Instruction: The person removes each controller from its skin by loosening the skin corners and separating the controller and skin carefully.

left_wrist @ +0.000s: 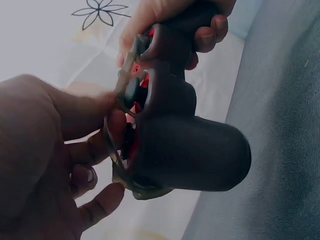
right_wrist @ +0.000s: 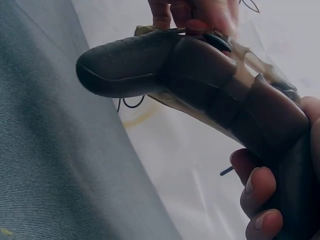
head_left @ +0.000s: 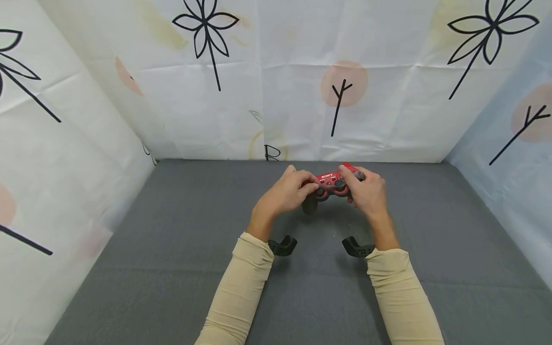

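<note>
A red and black game controller [head_left: 328, 178] marked SONY is held above the grey surface by both hands. The right hand [head_left: 371, 194] grips its right handle, thumb on the face and fingers curled beneath, as the right wrist view shows. A thin, translucent, smoky cover [left_wrist: 123, 85] lies over the face and stands away from the left end. My left hand [head_left: 286, 192] pinches this cover's edge between thumb and fingers near the left thumbstick. The dark left handle [left_wrist: 192, 155] sticks out bare below the left hand.
Grey cloth [head_left: 194, 239] covers the table under the arms. White sheets with flower and twig prints [head_left: 293, 105] stand around the back and sides. Black camera mounts [head_left: 282, 246] jut inward from both wrists, below the hands.
</note>
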A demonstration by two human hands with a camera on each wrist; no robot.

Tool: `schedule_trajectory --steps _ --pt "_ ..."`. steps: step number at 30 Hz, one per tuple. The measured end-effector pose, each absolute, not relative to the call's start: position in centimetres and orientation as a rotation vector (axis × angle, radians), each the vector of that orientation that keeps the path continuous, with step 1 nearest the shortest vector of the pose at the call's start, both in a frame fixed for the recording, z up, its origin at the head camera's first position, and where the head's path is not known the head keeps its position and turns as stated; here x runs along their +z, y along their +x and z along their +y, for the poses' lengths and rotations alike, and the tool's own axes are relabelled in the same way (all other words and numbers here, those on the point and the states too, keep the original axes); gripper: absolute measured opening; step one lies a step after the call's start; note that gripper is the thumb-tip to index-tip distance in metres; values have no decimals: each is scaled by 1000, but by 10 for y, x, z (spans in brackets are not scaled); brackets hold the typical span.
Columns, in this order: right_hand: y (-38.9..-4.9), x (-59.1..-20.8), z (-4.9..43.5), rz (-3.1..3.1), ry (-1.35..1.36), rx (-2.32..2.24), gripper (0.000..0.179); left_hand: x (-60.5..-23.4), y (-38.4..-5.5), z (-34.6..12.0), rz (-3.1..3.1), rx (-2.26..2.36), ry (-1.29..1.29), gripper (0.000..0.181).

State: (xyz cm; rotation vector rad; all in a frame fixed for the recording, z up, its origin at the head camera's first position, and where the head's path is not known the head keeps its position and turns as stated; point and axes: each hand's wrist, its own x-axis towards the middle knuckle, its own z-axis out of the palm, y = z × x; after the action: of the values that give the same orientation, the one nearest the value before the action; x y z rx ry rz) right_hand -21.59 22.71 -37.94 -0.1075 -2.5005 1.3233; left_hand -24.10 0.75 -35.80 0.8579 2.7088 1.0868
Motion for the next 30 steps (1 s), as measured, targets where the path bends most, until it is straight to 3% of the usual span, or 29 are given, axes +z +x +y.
schedule_trajectory --steps 11,25,30 --pt "-217 -380 217 -2459 -149 1620 58 -366 -246 4 2777 1464 934 12" --pt "-220 -389 216 -2417 -59 1478 48 -375 -248 11 2980 1405 944 15" --pt "-218 -385 220 -2472 -20 1410 48 -377 -250 12 3170 1280 1063 14"
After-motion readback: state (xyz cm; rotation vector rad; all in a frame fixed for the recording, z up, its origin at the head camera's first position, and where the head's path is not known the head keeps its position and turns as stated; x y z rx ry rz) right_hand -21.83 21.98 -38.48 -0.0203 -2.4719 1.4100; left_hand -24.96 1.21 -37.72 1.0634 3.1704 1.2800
